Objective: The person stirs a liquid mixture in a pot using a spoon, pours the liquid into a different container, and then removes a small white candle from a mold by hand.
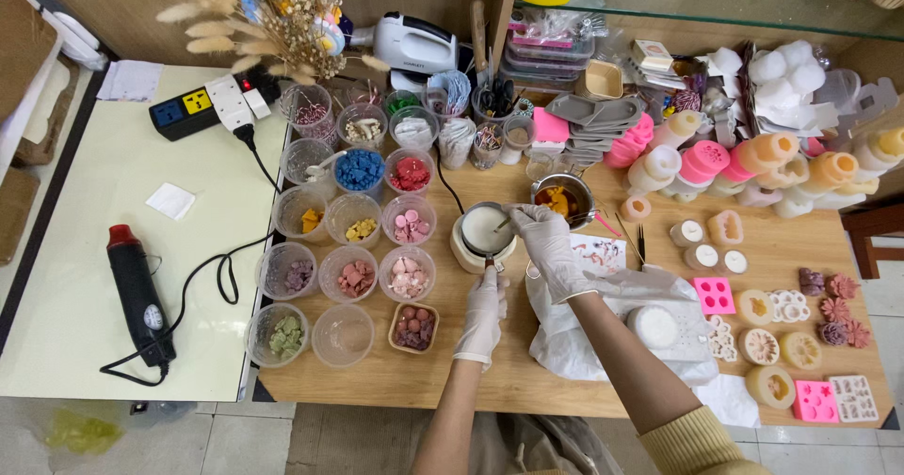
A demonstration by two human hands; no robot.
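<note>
My left hand (482, 315) grips the melting pot's handle (489, 264). My right hand (551, 249) pinches a stir stick in the pot of white wax (486, 229), table centre. Wax fully liquid; pink moulds (714, 295) unfilled.

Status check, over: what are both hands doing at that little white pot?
Left hand gloved, gripping the pot's handle. Right hand gloved, holding a stirrer in the white pot. Cups of coloured pieces crowd its left side.

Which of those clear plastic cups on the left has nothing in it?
The clear cup in the front row, between the cup of green pieces and the small wooden tray of pink balls. Every other cup holds coloured pieces.
</note>
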